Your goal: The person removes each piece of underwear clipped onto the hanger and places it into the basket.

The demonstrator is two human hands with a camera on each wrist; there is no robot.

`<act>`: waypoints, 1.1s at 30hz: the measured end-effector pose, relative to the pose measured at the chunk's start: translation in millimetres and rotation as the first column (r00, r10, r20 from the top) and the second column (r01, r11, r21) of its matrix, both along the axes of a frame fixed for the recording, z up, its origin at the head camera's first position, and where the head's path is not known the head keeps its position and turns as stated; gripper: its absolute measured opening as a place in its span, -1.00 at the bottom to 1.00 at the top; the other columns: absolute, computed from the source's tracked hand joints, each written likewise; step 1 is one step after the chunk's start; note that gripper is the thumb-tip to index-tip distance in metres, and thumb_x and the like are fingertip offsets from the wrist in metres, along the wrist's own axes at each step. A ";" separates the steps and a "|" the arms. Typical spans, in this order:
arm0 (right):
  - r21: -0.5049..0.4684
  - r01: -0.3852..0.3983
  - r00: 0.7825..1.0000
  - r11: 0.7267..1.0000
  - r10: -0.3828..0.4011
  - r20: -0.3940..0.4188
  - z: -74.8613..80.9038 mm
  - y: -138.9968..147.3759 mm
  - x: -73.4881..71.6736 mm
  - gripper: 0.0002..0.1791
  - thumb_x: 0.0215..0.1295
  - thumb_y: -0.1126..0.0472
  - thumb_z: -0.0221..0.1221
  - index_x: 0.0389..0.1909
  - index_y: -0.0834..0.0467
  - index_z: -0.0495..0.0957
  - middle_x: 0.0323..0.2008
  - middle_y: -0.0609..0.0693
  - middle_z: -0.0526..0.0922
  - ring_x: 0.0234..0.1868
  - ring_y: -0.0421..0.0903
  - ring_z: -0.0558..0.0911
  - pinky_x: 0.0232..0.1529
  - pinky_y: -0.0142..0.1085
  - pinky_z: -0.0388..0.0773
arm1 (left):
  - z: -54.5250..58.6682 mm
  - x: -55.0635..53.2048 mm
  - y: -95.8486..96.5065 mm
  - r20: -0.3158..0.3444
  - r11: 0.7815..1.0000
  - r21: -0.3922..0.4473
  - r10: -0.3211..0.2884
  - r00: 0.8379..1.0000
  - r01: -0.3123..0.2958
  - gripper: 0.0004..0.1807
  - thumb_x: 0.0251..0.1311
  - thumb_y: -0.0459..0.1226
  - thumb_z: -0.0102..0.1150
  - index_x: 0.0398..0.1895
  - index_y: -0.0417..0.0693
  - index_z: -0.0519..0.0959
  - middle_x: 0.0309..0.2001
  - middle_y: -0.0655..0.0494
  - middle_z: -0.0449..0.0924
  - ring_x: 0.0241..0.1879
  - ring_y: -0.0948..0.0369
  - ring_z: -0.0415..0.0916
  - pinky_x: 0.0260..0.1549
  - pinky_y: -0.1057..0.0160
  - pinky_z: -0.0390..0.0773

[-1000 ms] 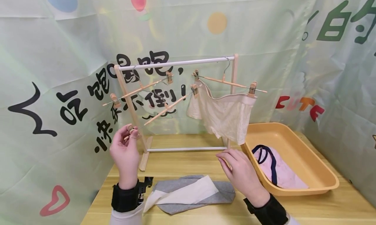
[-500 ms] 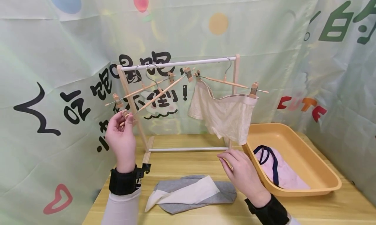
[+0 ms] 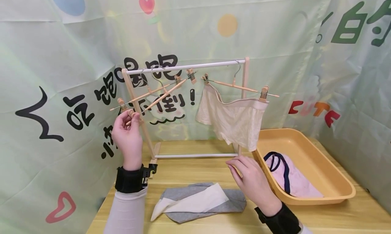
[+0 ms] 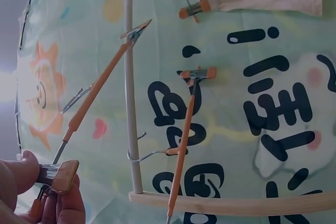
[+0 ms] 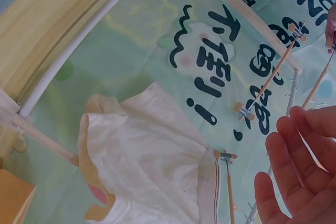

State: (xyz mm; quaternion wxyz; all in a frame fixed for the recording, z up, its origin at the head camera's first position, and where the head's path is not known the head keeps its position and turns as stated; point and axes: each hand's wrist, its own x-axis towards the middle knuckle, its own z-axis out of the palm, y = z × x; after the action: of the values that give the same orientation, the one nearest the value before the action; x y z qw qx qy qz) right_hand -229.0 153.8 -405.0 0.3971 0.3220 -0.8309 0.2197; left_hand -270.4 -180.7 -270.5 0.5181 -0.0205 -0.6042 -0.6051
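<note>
My left hand (image 3: 126, 139) pinches the clip at the near end of a clip hanger (image 3: 163, 96), whose bar slants up and away to the right. In the left wrist view, that hanger's hook (image 4: 76, 99) stands apart from the rack's top rail (image 4: 130, 77). Behind it, a second clip hanger (image 4: 182, 140) hangs from the rail with nothing in its clips. On the right, cream shorts (image 3: 233, 120) hang by the waistband from a third clip hanger (image 3: 244, 87). Holding nothing, my right hand (image 3: 252, 184) hovers below the shorts with loosely bent fingers.
A small wooden drying rack (image 3: 244, 74) stands on the wooden table (image 3: 183, 171). In front lies a folded grey and white cloth (image 3: 198, 201). A yellow basin (image 3: 330, 173) at the right holds a pink cloth with navy straps (image 3: 296, 179). Printed curtains (image 3: 275, 33) enclose the back and sides.
My left hand has lifted the held hanger, tilting its far end upward and bringing its hook up to about the rail's height in the head view. The right hand has stayed put.
</note>
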 end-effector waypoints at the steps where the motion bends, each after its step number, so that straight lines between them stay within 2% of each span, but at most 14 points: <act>1: 0.001 0.000 1.000 1.000 0.000 0.000 -0.2 0.1 -0.1 -0.84 0.24 0.20 0.21 -0.18 0.12 0.63 -0.25 -0.04 0.63 -0.22 -0.11 0.55 -0.15 -0.10 0.53 | 0.9 -0.8 -0.5 -0.001 1.000 -0.005 0.002 1.000 -0.002 -0.63 0.05 -0.19 0.32 -0.15 -0.29 0.61 -0.32 0.13 0.60 -0.36 0.18 0.52 -0.37 0.52 0.57; 7: 0.004 0.001 1.000 1.000 -0.001 0.005 -0.9 0.8 -0.1 -0.84 0.26 0.19 0.21 -0.18 0.13 0.64 -0.24 -0.04 0.63 -0.22 -0.11 0.55 -0.16 -0.10 0.53 | 8.1 -5.4 -3.1 0.001 0.999 -0.031 0.017 1.000 -0.017 -0.60 0.05 -0.17 0.32 -0.16 -0.33 0.61 -0.34 0.12 0.61 -0.38 0.19 0.53 -0.36 0.51 0.57; 13: 0.003 0.002 1.000 1.000 -0.002 0.001 -1.5 0.4 -0.2 -0.84 0.25 0.19 0.21 -0.18 0.12 0.64 -0.24 -0.04 0.63 -0.21 -0.11 0.55 -0.14 -0.11 0.52 | 13.9 -6.1 -4.6 0.031 0.998 -0.054 0.040 0.999 -0.038 -0.62 0.07 -0.20 0.32 -0.16 -0.34 0.61 -0.35 0.11 0.60 -0.39 0.21 0.54 -0.37 0.53 0.58; 17: -0.001 0.010 1.000 1.000 -0.010 -0.002 -2.4 -0.1 -0.8 -0.83 0.20 0.23 0.24 -0.18 0.11 0.64 -0.25 -0.04 0.63 -0.21 -0.12 0.55 -0.13 -0.11 0.52 | 16.4 -6.2 -5.4 0.052 0.998 -0.058 0.028 0.998 -0.025 -0.64 0.09 -0.23 0.30 -0.14 -0.34 0.60 -0.32 0.07 0.61 -0.37 0.20 0.55 -0.36 0.53 0.59; 21: -0.002 0.009 1.000 1.000 -0.009 -0.008 -2.6 -0.6 -1.2 -0.85 0.24 0.21 0.21 -0.18 0.10 0.63 -0.26 -0.04 0.63 -0.21 -0.12 0.55 -0.14 -0.11 0.52 | 18.6 -7.9 -6.2 0.062 0.998 -0.057 0.008 0.998 -0.005 -0.67 0.09 -0.22 0.30 -0.14 -0.27 0.61 -0.29 0.02 0.63 -0.35 0.19 0.56 -0.35 0.51 0.61; 26: -0.001 0.004 1.000 1.000 -0.004 -0.010 -3.3 -1.0 -1.4 -0.85 0.28 0.18 0.18 -0.18 0.10 0.64 -0.26 -0.05 0.63 -0.22 -0.12 0.56 -0.14 -0.11 0.52 | 22.3 -14.2 -7.5 0.077 0.998 -0.056 0.005 0.997 -0.001 -0.70 0.10 -0.23 0.30 -0.16 -0.25 0.62 -0.29 0.02 0.64 -0.36 0.19 0.56 -0.34 0.46 0.62; 33: 0.003 -0.002 1.000 1.000 0.002 -0.003 -4.5 -1.1 -1.2 -0.84 0.25 0.20 0.21 -0.18 0.10 0.63 -0.25 -0.05 0.63 -0.21 -0.12 0.55 -0.12 -0.10 0.52 | 24.1 -23.4 -10.4 0.092 0.998 -0.063 0.016 0.996 -0.011 -0.67 0.10 -0.27 0.31 -0.14 -0.33 0.60 -0.26 -0.03 0.65 -0.35 0.20 0.57 -0.34 0.52 0.60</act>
State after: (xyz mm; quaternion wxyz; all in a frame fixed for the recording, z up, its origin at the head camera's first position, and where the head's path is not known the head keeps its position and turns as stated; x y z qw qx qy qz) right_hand -230.2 152.7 -409.5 0.3975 0.3238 -0.8304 0.2183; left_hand -293.8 -191.2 -246.4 0.4928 -0.0046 -0.6462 -0.5827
